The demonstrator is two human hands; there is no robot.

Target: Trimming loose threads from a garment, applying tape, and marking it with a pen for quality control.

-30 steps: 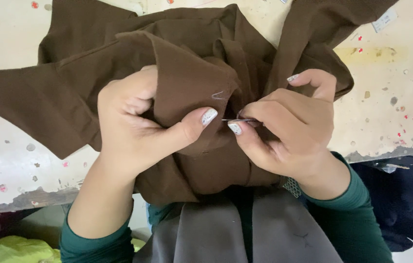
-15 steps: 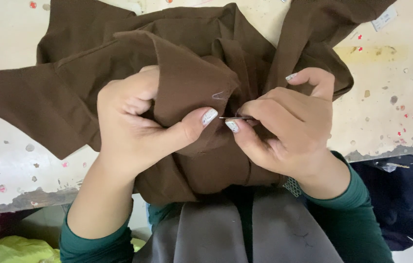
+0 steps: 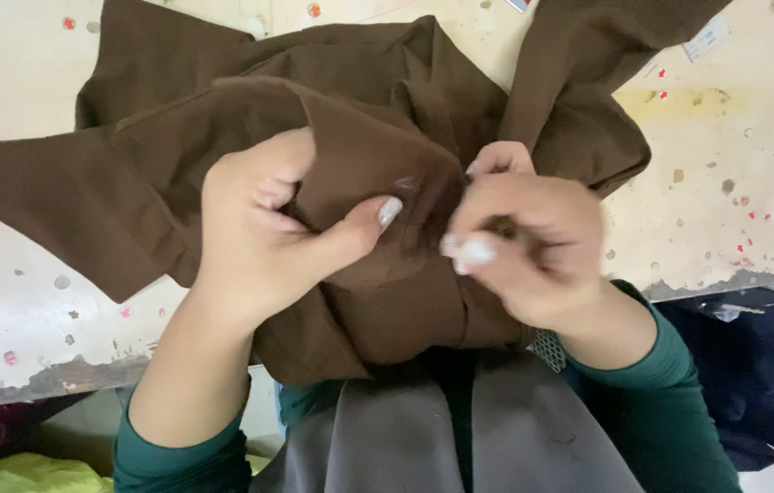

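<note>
Crumpled dark brown cloth garment (image 3: 332, 137) lies spread on the pale, paint-speckled worktop (image 3: 734, 183), near edge bunched up over the person's lap. Left hand (image 3: 263, 233) has its grip clamped on a raised fold of the cloth, thumb pressed flat by a small light thread mark (image 3: 405, 183). Right hand (image 3: 524, 242), just right of that mark, is blurred; fingertips pinched together, can't tell on what. Judging by the mark, stitching's only begun at this spot; most of the garment shows no work.
</note>
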